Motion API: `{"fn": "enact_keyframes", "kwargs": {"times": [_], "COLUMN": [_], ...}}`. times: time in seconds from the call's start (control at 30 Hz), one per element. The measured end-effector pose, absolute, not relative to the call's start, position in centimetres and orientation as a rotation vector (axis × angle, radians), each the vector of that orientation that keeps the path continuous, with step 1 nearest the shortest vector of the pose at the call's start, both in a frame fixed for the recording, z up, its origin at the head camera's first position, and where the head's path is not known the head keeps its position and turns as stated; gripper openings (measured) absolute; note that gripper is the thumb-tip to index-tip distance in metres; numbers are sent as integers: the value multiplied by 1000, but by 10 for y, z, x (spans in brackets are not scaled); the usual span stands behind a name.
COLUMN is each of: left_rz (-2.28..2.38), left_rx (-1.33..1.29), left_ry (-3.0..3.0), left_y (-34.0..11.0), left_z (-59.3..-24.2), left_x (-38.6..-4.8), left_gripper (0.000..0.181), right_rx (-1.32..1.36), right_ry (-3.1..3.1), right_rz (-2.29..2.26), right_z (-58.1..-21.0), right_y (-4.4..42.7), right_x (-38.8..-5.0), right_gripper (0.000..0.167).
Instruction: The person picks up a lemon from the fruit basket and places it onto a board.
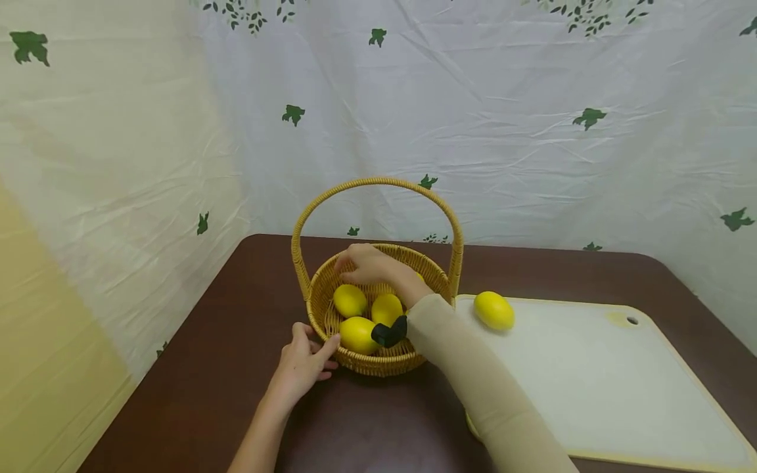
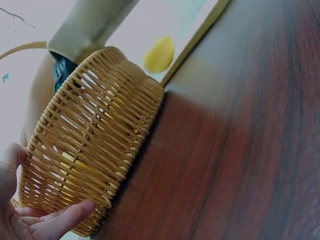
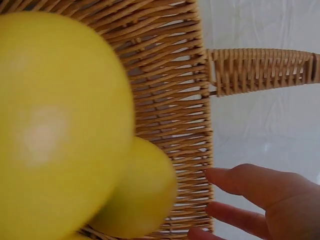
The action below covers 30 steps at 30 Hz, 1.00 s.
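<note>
Head view: right hand (image 1: 367,264) arches over the far part of the round tan wicker basket (image 1: 372,368), fingers loosely bent, nothing visible in them. Nearest oval yellow lemon (image 1: 349,302) lies in the basket, just below those fingers in the frame; long axis hard to read. Lower down, front lemon (image 1: 357,334) lies roughly crosswise. Outside, lone lemon (image 1: 494,311) sits on the white rectangular board (image 1: 568,368), right of centre, axis slanting down to the right; right hand is nearer. Forearm crosses the basket's right rim; opening is freer at left, under the arched handle (image 1: 378,180).

Left wrist view: left hand (image 2: 25,205), lower left, grips the basket side, thumb at rim, fingers against outer wall. Board edge runs upper centre, close behind the basket.

Right wrist view: fingertips at the rim, lower right, apart from the lemons; contact with wicker unclear.
</note>
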State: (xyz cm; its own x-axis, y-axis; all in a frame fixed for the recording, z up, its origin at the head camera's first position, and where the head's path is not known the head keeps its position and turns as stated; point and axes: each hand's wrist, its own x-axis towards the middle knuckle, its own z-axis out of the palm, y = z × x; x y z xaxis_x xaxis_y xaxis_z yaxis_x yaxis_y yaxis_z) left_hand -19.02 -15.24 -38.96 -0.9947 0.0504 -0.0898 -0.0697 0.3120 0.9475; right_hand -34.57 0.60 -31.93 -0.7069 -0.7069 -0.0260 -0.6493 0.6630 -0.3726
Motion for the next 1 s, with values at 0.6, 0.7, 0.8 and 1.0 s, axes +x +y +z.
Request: {"fn": "enact_keyframes", "kwargs": {"times": [0.6, 0.7, 0.8, 1.0], "left_rz": [1763, 1751, 1743, 1747], "left_rx": [-76, -76, -54, -8], "left_ry": [2419, 2435, 2450, 2468], "left_y": [-163, -165, -165, -162], "left_z": [-390, -389, -387, -383], "left_x": [-193, -196, -200, -210], "left_gripper": [56, 55, 55, 53], "right_rx": [-1022, -1006, -933, -840], "right_ry": [2649, 2654, 2639, 2562], "right_rz": [-507, -494, -486, -489], "right_z": [-349, -347, -345, -345], "right_y": [-6, -9, -8, -2], "right_x": [-347, -349, -352, -360], "right_gripper": [33, 39, 46, 57]}}
